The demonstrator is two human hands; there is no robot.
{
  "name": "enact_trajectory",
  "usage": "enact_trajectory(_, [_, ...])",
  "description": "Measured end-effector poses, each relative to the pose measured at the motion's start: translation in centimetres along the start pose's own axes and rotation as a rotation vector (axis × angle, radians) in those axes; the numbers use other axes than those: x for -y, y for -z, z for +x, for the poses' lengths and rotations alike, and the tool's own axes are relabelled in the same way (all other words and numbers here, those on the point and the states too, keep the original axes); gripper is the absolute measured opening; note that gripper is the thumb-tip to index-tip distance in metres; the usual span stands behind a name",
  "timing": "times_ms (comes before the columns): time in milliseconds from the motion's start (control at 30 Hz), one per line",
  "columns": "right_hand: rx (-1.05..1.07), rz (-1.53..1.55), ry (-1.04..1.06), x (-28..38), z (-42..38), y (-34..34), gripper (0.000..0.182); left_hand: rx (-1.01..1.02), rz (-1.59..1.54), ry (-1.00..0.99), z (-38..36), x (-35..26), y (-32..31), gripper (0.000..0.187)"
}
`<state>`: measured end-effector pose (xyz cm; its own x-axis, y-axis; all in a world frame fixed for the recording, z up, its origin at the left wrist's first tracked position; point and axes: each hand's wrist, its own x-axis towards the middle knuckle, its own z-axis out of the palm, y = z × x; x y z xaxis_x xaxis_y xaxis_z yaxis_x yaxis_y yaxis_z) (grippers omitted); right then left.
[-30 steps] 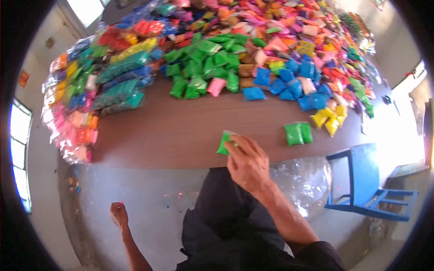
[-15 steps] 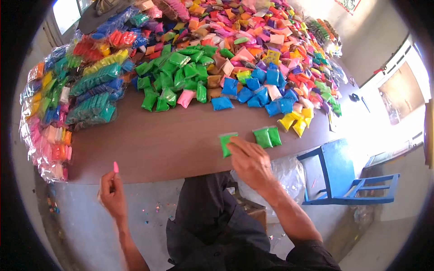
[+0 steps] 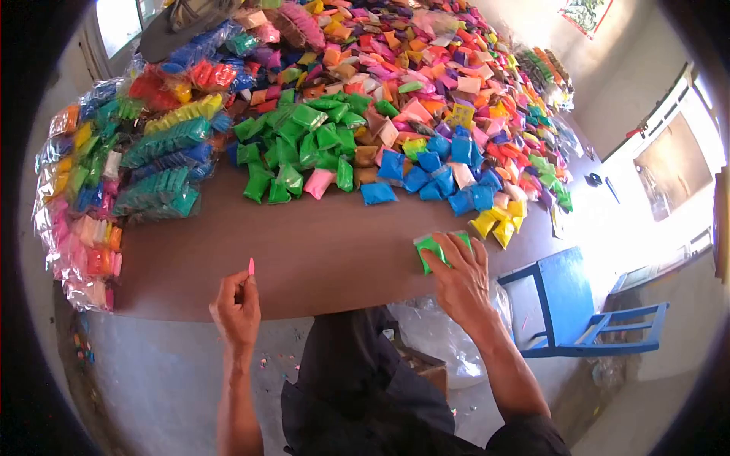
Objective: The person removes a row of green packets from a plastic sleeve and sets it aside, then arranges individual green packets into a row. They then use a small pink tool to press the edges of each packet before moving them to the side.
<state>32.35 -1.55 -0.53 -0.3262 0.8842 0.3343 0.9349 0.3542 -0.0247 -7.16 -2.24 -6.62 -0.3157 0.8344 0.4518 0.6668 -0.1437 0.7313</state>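
Observation:
My left hand (image 3: 237, 308) is closed in a pinch near the table's front edge. A small, slim pink pointed piece (image 3: 252, 266) sticks up from its fingertips; I cannot make out exactly what it is. At the right of the table, my right hand (image 3: 465, 285) has its fingers bent over green packets (image 3: 426, 248) in clear plastic, gripping them. The fingers cover much of these packets, which lie close together. Beyond the hands, a heap of similar green packets (image 3: 293, 140) borders several blue packets (image 3: 430, 163) and a few yellow ones (image 3: 502, 226).
A big pile of many-coloured packets (image 3: 426, 68) covers the back of the brown table (image 3: 304, 251). Bundled packets in clear plastic, including teal ones (image 3: 163, 190), line the left side. A blue chair (image 3: 570, 296) stands at the right, beside a clear plastic bag (image 3: 449, 342).
My right hand has shifted right with a green packet, bringing it to the other green ones. My left hand has moved right and slightly up, still pinching the pink piece.

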Motion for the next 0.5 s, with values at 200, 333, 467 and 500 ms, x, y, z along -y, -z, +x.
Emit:
enact_trajectory(200, [-0.177,0.226,0.046,2.8,4.7,-0.2,0.038,-0.039,0.031,-0.078,1.0,1.5,-2.4,0.005])
enact_trajectory(333, [-0.185,0.344,-0.059,5.2,10.1,-3.3,0.034,-0.057,0.045,-0.05,0.7,1.1,-2.3,0.007])
enact_trajectory(467, [-0.117,0.318,-0.2,7.1,14.7,-6.6,0.042,-0.062,0.078,-0.089,0.6,1.2,-2.1,0.008])
enact_trajectory(500, [-0.092,0.307,-0.237,7.3,15.7,-7.2,0.044,-0.062,0.075,-0.104,0.7,1.3,-2.3,0.009])
